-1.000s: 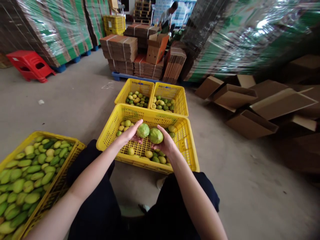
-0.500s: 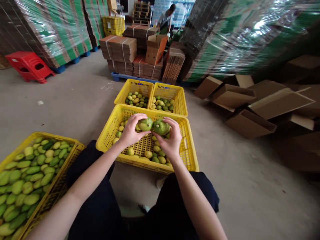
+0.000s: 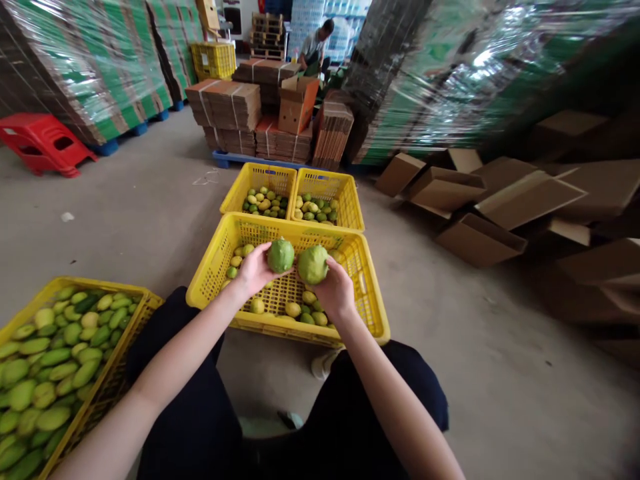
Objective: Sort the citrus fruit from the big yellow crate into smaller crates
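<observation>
Left hand (image 3: pixel 255 270) and right hand (image 3: pixel 338 291), each gripping a fruit
Below spreads a large, rectangular yellow plastic crate (image 3: pixel 285 329) with slotted walls. Over it, side by side and apart, the right holds a rounded, paler-green fruit (image 3: pixel 313 265), the left a smaller, deeper-green, bumpy fruit (image 3: pixel 281 255). The step seems to be handling the pair; setting either down would call for a low, gentle release.

Floor (image 3: pixel 165 227): bare, grey-brown. Red stool (image 3: pixel 47 143) on it at left. Wrapped green-and-brown stacks (image 3: pixel 120 73) on blue pallets. Tied flat cardboard (image 3: pixel 225 103), centre back. Loose open boxes (image 3: pixel 445 190) at right. Bright glare on plastic wrap (image 3: pixel 483 59).
</observation>
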`<state>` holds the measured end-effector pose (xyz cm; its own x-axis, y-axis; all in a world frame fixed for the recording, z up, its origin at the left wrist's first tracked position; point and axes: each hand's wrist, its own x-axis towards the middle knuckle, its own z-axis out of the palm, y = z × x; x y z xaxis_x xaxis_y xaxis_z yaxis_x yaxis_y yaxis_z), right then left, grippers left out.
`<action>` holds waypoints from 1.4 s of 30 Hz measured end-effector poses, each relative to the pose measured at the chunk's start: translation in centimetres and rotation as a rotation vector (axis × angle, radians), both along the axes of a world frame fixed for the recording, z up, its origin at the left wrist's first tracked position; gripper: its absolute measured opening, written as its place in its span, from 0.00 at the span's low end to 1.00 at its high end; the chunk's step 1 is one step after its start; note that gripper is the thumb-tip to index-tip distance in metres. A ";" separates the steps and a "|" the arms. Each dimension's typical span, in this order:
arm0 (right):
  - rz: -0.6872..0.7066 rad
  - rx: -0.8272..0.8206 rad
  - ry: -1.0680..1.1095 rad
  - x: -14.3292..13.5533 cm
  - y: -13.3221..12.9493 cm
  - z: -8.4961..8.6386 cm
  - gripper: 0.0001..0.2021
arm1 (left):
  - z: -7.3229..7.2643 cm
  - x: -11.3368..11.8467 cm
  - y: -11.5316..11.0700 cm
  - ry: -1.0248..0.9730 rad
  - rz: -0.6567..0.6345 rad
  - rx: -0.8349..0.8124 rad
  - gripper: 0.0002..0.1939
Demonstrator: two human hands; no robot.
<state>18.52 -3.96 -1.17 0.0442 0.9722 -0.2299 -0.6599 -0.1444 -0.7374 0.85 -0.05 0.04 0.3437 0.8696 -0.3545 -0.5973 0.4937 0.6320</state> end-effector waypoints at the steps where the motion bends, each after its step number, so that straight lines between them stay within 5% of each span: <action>1: 0.042 -0.068 0.048 0.4 -0.4 -0.2 0.14 | 0.2 0.1 -0.3 -0.020 -0.022 -0.058 0.15; 5: 0.108 -0.243 0.097 1.6 -2.1 -0.7 0.14 | 0.6 0.0 -1.4 -0.037 -0.049 -0.116 0.10; 12: 0.065 -0.213 0.069 2.1 -4.1 0.5 0.13 | 1.3 -1.2 -2.3 -0.096 0.024 -0.217 0.14; 19: -0.035 -0.308 0.144 0.7 -3.6 1.4 0.08 | 1.7 -0.3 -2.4 -0.108 0.101 -0.291 0.13; 30: 0.027 -0.297 0.124 1.3 -3.8 1.2 0.08 | -0.5 -0.1 -1.9 -0.064 0.016 -0.388 0.18; 36: -0.088 -0.458 0.066 2.3 -3.7 0.3 0.05 | 0.1 0.0 -2.2 -0.095 0.048 -0.357 0.17; 42: -0.056 -0.400 0.142 2.1 -3.1 -0.7 0.08 | 0.4 0.5 -2.4 -0.108 -0.045 -0.295 0.13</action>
<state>20.67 -7.07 -1.89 0.0349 0.8021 -0.5961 -0.7658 -0.3618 -0.5316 1.35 -2.45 0.42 0.4288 0.7180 -0.5482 -0.6269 0.6735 0.3918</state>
